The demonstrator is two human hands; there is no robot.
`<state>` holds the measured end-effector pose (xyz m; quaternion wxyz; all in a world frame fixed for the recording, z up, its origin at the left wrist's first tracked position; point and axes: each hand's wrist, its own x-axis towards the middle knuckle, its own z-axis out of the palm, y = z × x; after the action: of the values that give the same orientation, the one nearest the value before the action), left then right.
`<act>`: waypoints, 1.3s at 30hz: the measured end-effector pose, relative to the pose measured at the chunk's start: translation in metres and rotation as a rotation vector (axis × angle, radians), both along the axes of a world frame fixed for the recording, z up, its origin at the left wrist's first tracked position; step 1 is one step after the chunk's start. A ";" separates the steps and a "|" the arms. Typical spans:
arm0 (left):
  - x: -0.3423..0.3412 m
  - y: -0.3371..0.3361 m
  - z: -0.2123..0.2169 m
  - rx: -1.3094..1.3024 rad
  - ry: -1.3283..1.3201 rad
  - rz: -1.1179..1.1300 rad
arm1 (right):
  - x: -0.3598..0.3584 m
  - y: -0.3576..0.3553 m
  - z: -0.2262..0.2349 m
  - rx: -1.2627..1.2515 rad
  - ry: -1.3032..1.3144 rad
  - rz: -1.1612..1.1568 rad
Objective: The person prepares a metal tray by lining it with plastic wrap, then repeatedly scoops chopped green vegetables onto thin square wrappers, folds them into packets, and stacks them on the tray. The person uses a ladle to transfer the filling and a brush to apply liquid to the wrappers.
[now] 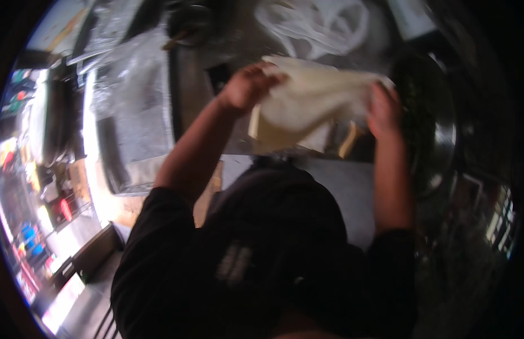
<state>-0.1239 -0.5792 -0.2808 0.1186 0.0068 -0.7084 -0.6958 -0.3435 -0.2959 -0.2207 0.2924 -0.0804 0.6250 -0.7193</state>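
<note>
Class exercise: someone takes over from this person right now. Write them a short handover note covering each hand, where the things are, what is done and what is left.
Left hand: gripping the left edge of a pale thin sheet, lifted off the counter.
Right hand: gripping the sheet's right edge.
Things: the sheet hangs between both hands above the dark counter; a metal bowl with dark greens sits to the right; clear plastic wrap lies to the left.
Done: sheet picked up and spread.
Left: it is not yet set down anywhere; the picture is blurred, so finer detail is unclear.

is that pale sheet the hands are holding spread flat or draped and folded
Draped and folded. The pale sheet hangs between the left hand and right hand, sagging in soft folds with a flap doubled under its lower edge.
</note>
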 end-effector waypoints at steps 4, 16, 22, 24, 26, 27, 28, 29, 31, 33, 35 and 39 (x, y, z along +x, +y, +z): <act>-0.034 0.029 -0.043 1.067 -0.717 0.437 | -0.020 -0.031 -0.088 0.381 -0.168 0.115; 0.003 0.051 -0.080 0.558 -0.760 0.280 | 0.005 -0.020 -0.123 0.375 -0.154 0.241; 0.020 0.053 -0.071 0.591 -0.756 0.318 | 0.006 -0.017 -0.112 0.195 -0.311 0.326; 0.019 0.060 -0.075 0.510 -0.827 0.337 | 0.017 -0.012 -0.123 0.433 -0.228 0.457; 0.019 0.065 -0.078 0.347 -0.908 0.347 | 0.023 -0.007 -0.136 0.475 -0.133 0.407; 0.022 0.069 -0.079 0.358 -0.896 0.350 | 0.025 -0.003 -0.142 0.495 -0.149 0.406; 0.025 0.071 -0.080 0.365 -0.876 0.351 | 0.025 0.001 -0.146 0.395 -0.168 0.344; 0.027 0.072 -0.081 0.372 -0.829 0.348 | 0.023 0.005 -0.150 0.306 -0.195 0.277; 0.029 0.073 -0.086 0.566 -0.781 0.366 | 0.024 0.014 -0.154 0.225 -0.264 0.228; 0.031 0.076 -0.093 0.635 -0.773 0.392 | 0.028 0.022 -0.153 0.180 -0.329 0.275; 0.029 0.076 -0.099 0.565 -0.816 0.431 | 0.033 0.027 -0.150 0.472 -0.079 0.334; 0.031 0.076 -0.099 0.368 -0.849 0.368 | 0.034 0.023 -0.140 0.330 -0.137 0.255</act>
<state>-0.0930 -0.5030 -0.3803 -0.0626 0.4350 -0.5466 -0.7129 -0.3095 -0.2725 -0.3605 0.4322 -0.0608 0.6976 -0.5682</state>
